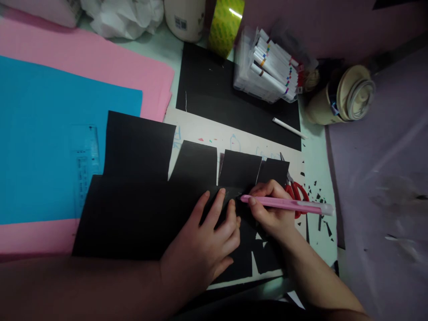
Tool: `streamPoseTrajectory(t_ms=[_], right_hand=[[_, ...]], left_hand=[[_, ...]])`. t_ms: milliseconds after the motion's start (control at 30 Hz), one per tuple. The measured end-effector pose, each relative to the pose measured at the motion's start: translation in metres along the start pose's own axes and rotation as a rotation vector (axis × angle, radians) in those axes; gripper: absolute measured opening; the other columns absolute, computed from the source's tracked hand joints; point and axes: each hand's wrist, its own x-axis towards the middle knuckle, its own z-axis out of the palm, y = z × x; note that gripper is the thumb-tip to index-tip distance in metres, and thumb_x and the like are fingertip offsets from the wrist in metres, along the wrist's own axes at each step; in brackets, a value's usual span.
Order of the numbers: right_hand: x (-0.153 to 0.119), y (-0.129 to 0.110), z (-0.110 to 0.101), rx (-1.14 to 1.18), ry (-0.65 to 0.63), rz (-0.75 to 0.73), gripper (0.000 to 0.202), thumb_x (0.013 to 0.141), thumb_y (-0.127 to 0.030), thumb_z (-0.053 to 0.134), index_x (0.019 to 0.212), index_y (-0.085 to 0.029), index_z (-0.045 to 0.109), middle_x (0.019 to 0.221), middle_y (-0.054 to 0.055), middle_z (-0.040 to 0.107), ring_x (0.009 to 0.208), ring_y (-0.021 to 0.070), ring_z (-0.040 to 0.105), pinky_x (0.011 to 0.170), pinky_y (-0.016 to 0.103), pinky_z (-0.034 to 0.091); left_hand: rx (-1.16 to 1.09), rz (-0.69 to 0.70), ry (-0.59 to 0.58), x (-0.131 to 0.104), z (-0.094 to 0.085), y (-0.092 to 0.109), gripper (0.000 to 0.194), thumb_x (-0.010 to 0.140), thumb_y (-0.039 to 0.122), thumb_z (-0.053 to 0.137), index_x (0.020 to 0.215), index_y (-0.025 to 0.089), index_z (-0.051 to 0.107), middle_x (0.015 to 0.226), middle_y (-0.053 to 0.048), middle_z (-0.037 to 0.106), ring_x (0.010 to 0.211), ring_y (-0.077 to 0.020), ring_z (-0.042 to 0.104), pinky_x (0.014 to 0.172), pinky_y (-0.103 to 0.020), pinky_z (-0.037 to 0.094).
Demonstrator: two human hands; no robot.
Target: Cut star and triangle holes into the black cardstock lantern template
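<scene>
Right fingers (pixel 271 189): pinched around pink pen (pixel 287 203) | left fingers (pixel 214 211): slightly spread, touching black paper (pixel 133 205)

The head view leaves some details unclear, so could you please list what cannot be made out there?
- Scissors: partly hidden by the right hand and pink pen.
- Blue writing: partly covered by black paper.
- Ruler: markings too faint to read.
- White container: top cut off by the upper edge; label print too small.
- Left palm: faces down, hidden by the left hand itself.
</scene>
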Motion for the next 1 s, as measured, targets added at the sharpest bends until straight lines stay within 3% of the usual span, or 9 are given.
streamPoseTrajectory(t_ms=[1000], right_hand=[[-0.0015,0.0037,0.0018,0.048,-0.003,0.000,0.017,0.084,-0.018,0.068,0.079,-0.023,0.052,0.073,-0.001,0.062,0.064,0.0137,0.059,0.056,0.027,0.045]], left_hand=[[0.003,-0.012,0.043,0.0000,0.0041,0.0008,0.062,0.086,0.063,0.057,0.129,0.019,0.061,0.143,-0.014,0.054,0.139,-0.0463,0.035,0.110,-0.062,0.024]])
